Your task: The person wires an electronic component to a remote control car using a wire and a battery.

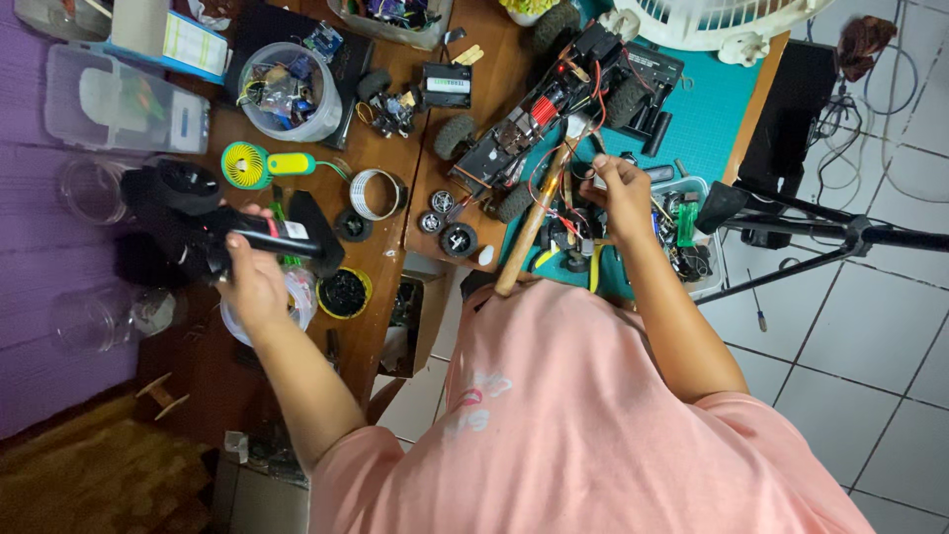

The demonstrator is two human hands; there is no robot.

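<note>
Pink shirt (583, 425) fills the lower frame, nearest the camera, with both forearms reaching up and away from it. At about ten o'clock the left hand (252, 282) is closed around a black handheld tool (213, 232) with a bulky dark head, held just above the brown bench (386, 267). Just beside it, toward the centre, sit a round yellow-rimmed dish of dark bits (344, 293) and a small black wheel (352, 225). At about one o'clock the right hand (623, 198) is pinched shut over a tangle of red and black wires (559, 203); what exactly the fingers grip is hidden. A wooden stick (529, 232) lies slanted between that hand and the shirt.

Farther off, at twelve o'clock, a model car chassis (554, 104) with knobby tyres rests half on the teal mat (707, 114). A tray of small parts (692, 232) sits right of the right hand. Farther left are a small yellow fan (247, 164), a roll of metal strip (374, 193) and a clear tub of electronics (287, 89).

I judge the main risk to be the wires: a tug from the closed right hand could snag them or pull a joint loose on the chassis. The left forearm hangs low over the dish, so a careless swing could tip it off the bench edge.
</note>
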